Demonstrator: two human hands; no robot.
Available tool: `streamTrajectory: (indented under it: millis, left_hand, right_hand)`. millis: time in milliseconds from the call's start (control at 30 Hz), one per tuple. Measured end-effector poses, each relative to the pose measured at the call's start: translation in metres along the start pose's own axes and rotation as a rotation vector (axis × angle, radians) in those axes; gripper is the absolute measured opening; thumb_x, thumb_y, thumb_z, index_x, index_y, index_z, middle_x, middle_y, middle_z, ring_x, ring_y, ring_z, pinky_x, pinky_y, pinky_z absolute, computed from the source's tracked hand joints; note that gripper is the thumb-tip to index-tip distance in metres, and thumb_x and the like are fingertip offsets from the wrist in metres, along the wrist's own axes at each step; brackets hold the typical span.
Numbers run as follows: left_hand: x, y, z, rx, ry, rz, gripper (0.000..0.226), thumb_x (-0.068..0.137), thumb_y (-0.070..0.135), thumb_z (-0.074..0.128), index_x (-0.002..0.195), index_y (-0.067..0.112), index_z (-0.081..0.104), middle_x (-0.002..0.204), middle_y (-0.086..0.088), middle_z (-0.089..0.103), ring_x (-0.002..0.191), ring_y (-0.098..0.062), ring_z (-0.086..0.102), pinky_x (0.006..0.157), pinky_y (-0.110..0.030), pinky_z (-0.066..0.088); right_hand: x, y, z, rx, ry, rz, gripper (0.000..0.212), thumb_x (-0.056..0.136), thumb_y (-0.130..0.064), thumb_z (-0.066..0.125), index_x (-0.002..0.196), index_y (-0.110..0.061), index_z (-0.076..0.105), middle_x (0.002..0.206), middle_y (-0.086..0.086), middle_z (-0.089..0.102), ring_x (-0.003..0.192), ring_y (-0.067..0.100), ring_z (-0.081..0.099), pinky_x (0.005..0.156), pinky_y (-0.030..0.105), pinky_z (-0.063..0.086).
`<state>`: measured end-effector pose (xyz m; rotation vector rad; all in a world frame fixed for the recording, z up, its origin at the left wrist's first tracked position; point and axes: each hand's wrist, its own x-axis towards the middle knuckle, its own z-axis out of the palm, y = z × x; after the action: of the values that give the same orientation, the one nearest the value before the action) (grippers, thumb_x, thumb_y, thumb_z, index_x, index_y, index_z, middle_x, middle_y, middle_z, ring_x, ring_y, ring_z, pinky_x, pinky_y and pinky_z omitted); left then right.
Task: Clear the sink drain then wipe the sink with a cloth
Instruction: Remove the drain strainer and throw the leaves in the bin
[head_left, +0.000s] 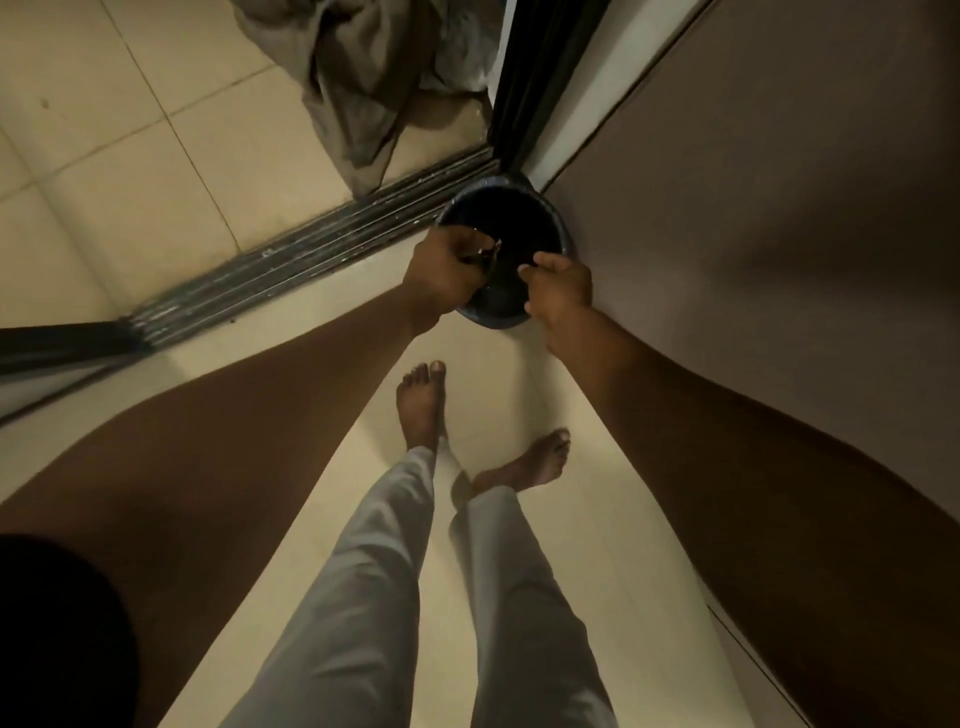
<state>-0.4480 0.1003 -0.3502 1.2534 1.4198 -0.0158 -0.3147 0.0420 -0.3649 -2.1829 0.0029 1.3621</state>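
A dark blue bin (550, 221) lined with a black bag stands on the floor in the corner by the wall. Both my hands reach over its near rim. My left hand (444, 270) is closed around a small dark metal piece, probably the sink strainer, held above the bin's opening. My right hand (558, 291) is just to the right of it, fingers curled and pinched at the bin's rim; what it grips is too small to tell. No sink or wiping cloth is in view.
A sliding-door track (311, 254) runs diagonally across the tiled floor left of the bin. A crumpled grey fabric heap (358, 88) lies beyond it. A brown wall or cabinet (753, 182) fills the right. My bare feet (423, 405) stand behind the bin.
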Motion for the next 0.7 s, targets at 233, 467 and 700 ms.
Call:
streamTrajectory:
  millis: [233,467,700]
  left_hand:
    - [-0.035,0.014,-0.015,-0.102,0.072,0.0,0.043,0.09,-0.004,0.066,0.131,0.01,0.071,0.135,-0.007,0.07,0.128,-0.025,0.063,0.112,-0.043,0.052]
    - [-0.154,0.088,-0.033,-0.174,0.148,0.148,0.031,0.098,0.011,0.064,0.127,0.007,0.073,0.126,-0.009,0.075,0.116,-0.022,0.07,0.105,-0.046,0.057]
    - [-0.268,0.175,-0.05,-0.186,0.118,0.33,0.024,0.097,0.015,0.066,0.119,0.012,0.076,0.112,0.001,0.077,0.108,-0.012,0.073,0.1,-0.049,0.06]
  right_hand:
    - [-0.038,-0.004,-0.019,0.022,0.03,-0.111,0.029,0.097,0.001,0.065,0.125,-0.004,0.071,0.127,0.013,0.072,0.119,0.027,0.068,0.107,0.044,0.055]
    - [-0.179,-0.04,-0.075,0.096,0.009,-0.331,0.027,0.097,0.001,0.065,0.123,-0.005,0.072,0.122,0.009,0.074,0.114,0.02,0.071,0.104,0.041,0.057]
    - [-0.318,-0.067,-0.155,0.115,0.034,-0.53,0.026,0.099,-0.002,0.065,0.124,-0.005,0.073,0.117,0.003,0.076,0.106,0.005,0.071,0.089,0.007,0.053]
